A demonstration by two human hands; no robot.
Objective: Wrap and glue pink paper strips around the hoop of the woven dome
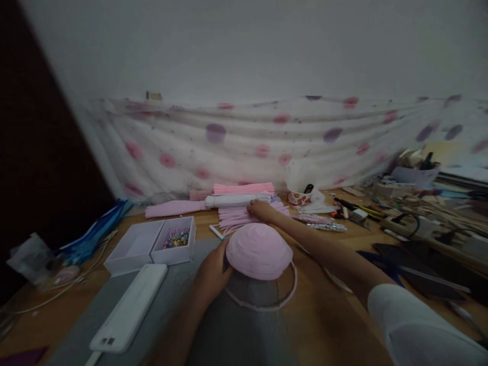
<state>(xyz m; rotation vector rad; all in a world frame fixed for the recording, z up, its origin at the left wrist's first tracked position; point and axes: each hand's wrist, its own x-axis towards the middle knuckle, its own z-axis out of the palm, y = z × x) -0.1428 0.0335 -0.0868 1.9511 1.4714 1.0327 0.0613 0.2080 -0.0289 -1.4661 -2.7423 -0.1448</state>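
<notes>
My left hand (213, 272) grips the left edge of a pale pink dome (260, 251), which looks wound in rings from fuzzy stems. A thin pink hoop (263, 308) hangs from the dome's lower side, above the mat. Stretched forward, my right hand (261, 209) lies over a spread of pale pink pipe cleaners (234, 216), beside a white bundle (236, 200). Its fingers are pinched together at the bundles; what is between them is too small to make out. A white-and-green pen (217, 232) lies left of the pink stems.
A white box (192, 239) holding colourful beads adjoins its lid (135, 246). A white power strip (129, 310) rests on the grey mat (179, 300). Blue stems (93, 234) lie left. A paper cup (299, 197), pliers (369, 211) and wooden pieces are right. A spotted curtain (244, 137) hangs behind.
</notes>
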